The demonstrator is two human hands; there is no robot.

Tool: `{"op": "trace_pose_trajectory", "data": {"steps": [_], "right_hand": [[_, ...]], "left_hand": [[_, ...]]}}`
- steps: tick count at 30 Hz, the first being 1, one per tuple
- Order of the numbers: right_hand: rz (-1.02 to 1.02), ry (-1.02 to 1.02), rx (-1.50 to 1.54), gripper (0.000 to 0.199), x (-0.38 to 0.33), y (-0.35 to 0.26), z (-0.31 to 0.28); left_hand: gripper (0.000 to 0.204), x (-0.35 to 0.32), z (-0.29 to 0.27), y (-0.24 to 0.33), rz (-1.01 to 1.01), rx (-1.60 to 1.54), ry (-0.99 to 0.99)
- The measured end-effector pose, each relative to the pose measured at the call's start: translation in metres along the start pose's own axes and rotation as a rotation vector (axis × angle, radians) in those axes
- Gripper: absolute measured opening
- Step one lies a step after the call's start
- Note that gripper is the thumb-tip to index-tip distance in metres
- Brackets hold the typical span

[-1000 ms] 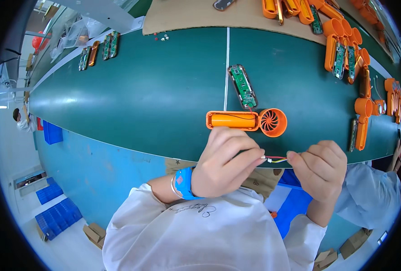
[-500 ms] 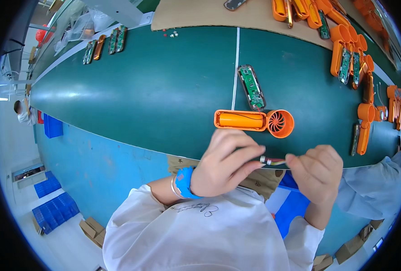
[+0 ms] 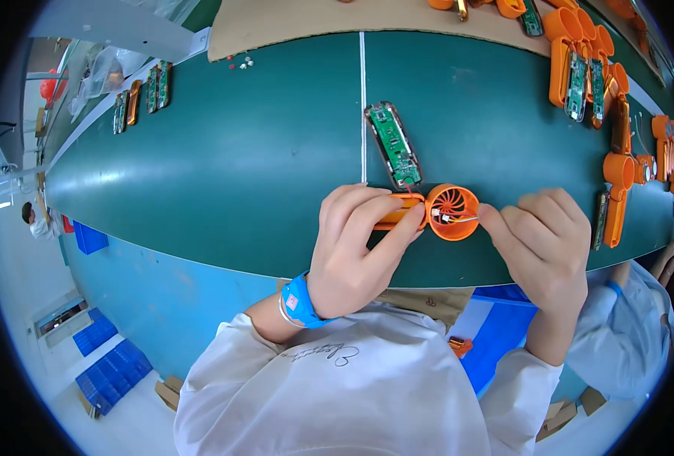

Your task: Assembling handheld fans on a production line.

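One orange fan housing (image 3: 430, 210) stretches left to right, round end (image 3: 449, 201) rightmost.

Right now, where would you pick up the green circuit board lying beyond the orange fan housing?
Probably by its far end: pinch the circuit board across its long edges, coming from the far side. It is long and narrow, and a red wire shows at its near end, beside the orange fan housing.

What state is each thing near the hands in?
Orange plastic fan casing: round end open upward, remainder mostly hidden
Thin multicoloured wires with white connectors: ends in or over casing's round end
Green rectangular circuit board: lying components up
Left hand: closed on casing
Right hand: pinching wires
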State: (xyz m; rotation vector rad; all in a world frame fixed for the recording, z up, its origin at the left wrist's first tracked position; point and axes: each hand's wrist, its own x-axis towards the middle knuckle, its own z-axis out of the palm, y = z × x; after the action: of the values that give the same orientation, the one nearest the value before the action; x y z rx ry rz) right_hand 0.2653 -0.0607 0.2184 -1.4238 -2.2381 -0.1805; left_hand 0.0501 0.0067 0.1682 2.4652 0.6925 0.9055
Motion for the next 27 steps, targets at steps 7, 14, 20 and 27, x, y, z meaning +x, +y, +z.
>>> {"op": "trace_pose_trajectory", "data": {"steps": [7,14,20,27], "right_hand": [[0.008,-0.026,0.049,0.033,0.007,0.001,-0.001],[-0.007,-0.041,0.107,0.031,0.008,0.005,-0.003],[0.160,-0.081,0.249,0.022,0.012,0.003,-0.002],[0.608,-0.178,0.580,0.005,0.019,-0.005,-0.005]], "left_hand": [[0.037,0.001,0.001,0.000,0.037,0.055,0.014],[0.036,0.001,0.001,-0.001,0.048,0.043,0.030],[0.037,0.000,0.001,-0.001,0.044,0.046,0.037],[0.035,0.001,0.003,-0.001,0.054,0.049,0.045]]}}
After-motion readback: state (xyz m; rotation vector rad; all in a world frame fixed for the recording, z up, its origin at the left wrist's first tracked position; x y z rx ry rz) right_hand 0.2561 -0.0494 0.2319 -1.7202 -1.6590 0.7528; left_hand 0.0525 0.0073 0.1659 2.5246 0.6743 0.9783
